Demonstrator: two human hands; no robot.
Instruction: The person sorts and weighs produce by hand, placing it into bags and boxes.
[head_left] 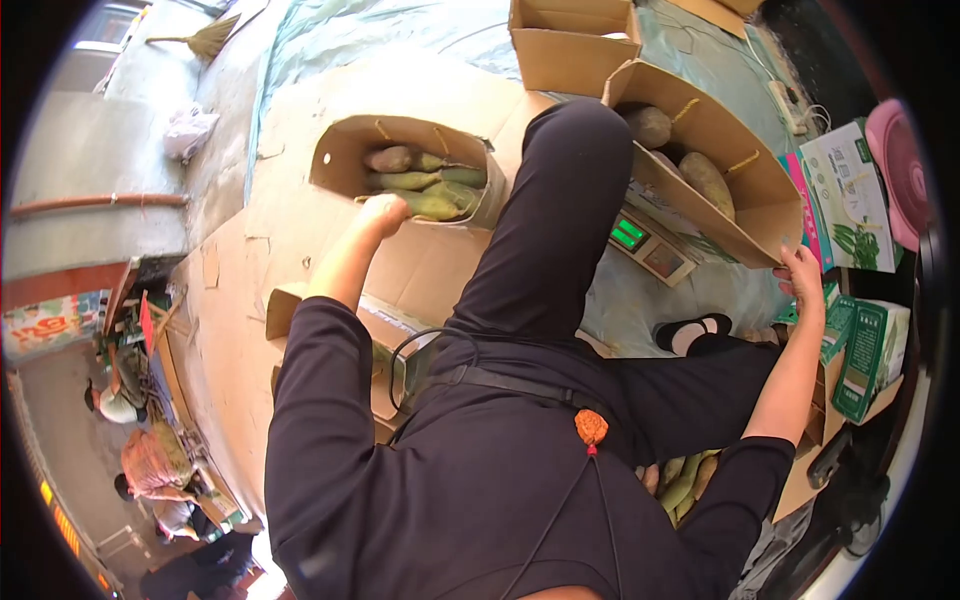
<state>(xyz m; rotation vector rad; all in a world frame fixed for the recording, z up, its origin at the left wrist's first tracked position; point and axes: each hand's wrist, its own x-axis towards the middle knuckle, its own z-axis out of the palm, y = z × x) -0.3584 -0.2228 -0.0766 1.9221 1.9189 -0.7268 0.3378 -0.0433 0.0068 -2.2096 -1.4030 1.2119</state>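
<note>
The left hand (pixel 385 214) has its fingers curled on the near edge of the left box (pixel 340 165). This brown cardboard box is open, with a round hole in its side and yellow strings inside. Just past the grip, long green produce (pixel 430 192) lies in it, with some brown bits.

The right hand (pixel 797 274) pinches the corner of the right box (pixel 765 190). Inside, left of that grip, sit fat, brown, lumpy roots (pixel 707 185). Just beside this box, a scale (pixel 650 251) glows green.
</note>
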